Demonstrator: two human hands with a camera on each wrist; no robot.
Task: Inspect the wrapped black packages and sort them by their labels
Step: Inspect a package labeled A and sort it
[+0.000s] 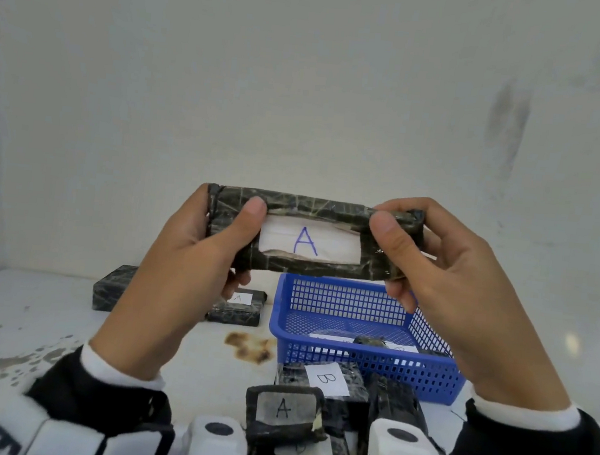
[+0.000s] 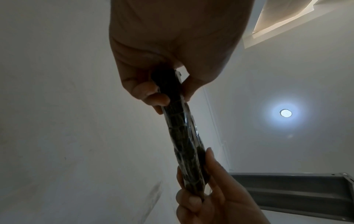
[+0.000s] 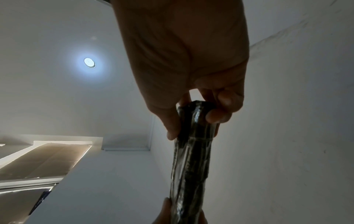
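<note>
Since both hands — left hand (image 1: 193,250), right hand (image 1: 430,262) — pinched the package (image 1: 312,234) by its ends, it seemed stiff, light, slick-wrapped — best held there.

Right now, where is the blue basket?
In the head view, the blue basket sits on the table right of centre, below the held package and just behind the B-labelled package.

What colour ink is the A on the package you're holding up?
Blue, on a white label of the held package; clearest in the head view.
</note>
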